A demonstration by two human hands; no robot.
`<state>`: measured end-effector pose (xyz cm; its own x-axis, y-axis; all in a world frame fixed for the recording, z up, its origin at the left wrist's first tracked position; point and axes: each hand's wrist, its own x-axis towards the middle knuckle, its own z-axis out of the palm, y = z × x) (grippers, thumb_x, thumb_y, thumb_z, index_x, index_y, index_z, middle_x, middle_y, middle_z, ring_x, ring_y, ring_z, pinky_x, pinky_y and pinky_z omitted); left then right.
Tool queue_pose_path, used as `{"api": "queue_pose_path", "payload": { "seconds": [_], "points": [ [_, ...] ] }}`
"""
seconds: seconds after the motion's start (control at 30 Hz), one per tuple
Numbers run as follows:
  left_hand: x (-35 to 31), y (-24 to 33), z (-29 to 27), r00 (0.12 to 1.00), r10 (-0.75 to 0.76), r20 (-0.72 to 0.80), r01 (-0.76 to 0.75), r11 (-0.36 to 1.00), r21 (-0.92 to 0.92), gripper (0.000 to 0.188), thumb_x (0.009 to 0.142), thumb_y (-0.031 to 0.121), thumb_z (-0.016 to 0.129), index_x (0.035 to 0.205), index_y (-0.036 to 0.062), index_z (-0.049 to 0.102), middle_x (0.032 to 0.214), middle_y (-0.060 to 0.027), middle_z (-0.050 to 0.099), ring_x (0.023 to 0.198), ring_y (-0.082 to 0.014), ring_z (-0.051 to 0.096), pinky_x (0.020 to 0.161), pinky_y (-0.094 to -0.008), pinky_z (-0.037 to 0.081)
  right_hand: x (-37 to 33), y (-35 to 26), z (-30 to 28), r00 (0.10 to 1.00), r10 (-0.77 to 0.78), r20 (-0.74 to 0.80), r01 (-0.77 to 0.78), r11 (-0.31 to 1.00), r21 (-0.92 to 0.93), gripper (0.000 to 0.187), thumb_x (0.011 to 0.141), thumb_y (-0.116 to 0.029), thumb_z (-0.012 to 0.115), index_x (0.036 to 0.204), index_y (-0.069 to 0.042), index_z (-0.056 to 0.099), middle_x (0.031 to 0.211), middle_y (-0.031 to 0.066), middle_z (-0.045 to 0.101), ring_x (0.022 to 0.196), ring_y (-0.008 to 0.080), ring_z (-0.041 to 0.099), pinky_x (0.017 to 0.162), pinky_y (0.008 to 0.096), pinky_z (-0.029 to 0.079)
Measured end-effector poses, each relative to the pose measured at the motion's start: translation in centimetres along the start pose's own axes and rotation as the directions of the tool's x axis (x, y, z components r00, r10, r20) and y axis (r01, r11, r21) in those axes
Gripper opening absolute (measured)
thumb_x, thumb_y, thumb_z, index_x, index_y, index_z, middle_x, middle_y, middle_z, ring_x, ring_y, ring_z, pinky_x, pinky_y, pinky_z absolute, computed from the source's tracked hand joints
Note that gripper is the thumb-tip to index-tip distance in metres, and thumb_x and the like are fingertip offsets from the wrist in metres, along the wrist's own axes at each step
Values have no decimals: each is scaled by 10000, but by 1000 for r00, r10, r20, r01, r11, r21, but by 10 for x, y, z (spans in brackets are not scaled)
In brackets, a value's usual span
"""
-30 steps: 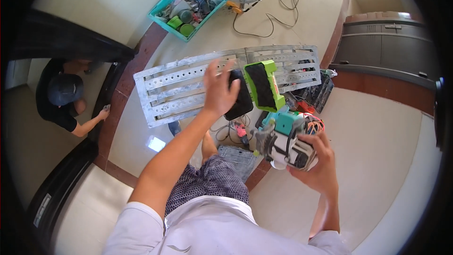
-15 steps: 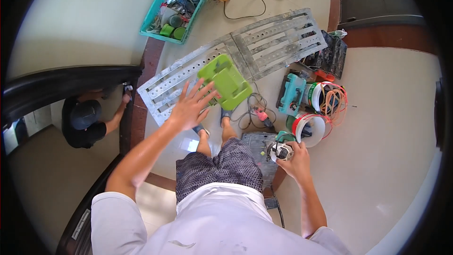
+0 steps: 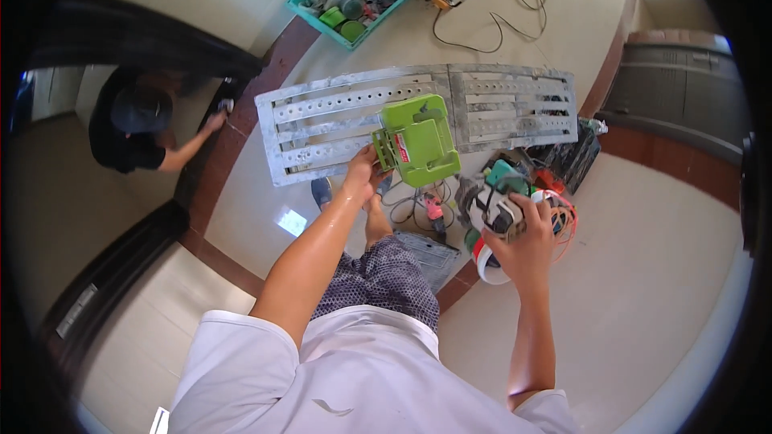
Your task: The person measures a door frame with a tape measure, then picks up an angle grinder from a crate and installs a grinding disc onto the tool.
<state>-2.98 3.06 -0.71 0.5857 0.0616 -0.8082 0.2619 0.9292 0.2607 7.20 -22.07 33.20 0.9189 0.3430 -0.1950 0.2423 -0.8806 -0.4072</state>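
Pale floor tiles carry a perforated metal panel (image 3: 418, 116); on its near edge sits a green plastic case (image 3: 418, 141), left hand (image 3: 360, 173) fingers pinching its corner. Rigid, probably light, best gripped by the rim. Right hand (image 3: 523, 241) clutches a tape roll (image 3: 492, 217).

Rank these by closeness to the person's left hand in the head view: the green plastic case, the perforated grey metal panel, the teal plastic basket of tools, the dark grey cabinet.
1. Green plastic case: held at its edge by the left hand.
2. Perforated grey metal panel: lying just beyond and left of the hand; whether they touch is unclear.
3. Teal plastic basket of tools: farther up, at the top of the picture.
4. Dark grey cabinet: far to the right.
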Motion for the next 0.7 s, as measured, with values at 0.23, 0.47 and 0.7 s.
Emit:
{"api": "queue_pose_path", "payload": {
  "seconds": [0.23, 0.47, 0.7],
  "points": [
    [8, -30, 27, 827, 530, -187, -436, 816, 381, 325, 1001, 161, 833, 1274, 83, 675, 985, -3, 727, 795, -143, 642, 740, -327, 536, 63, -28, 22, 991, -81, 106, 93, 990, -110, 611, 671, -209, 923, 1235, -101, 716, 1095, 162, 606, 1030, 395, 659, 861, 486, 566],
    [4, -43, 40, 838, 542, -71, -369, 657, 657, 259, 1090, 313, 720, 1059, 80, 611, 866, 2, 571, 798, -183, 500, 737, -376, 470, 59, -21, 19, 990, -55, 128, 71, 989, -129, 632, 656, -217, 940, 1226, -66, 713, 1098, 165, 616, 985, 384, 676, 858, 480, 571],
    [9, -10, -2, 764, 645, 16, -487, 562, 669, 386, 1151, 429, 559, 1019, 77, 651, 904, -30, 635, 841, -181, 579, 743, -340, 462, 52, -13, 25, 992, -94, 80, 99, 994, -55, 633, 655, -222, 937, 1222, -59, 709, 1119, 174, 617, 1028, 419, 662, 907, 493, 563]
  ]
}}
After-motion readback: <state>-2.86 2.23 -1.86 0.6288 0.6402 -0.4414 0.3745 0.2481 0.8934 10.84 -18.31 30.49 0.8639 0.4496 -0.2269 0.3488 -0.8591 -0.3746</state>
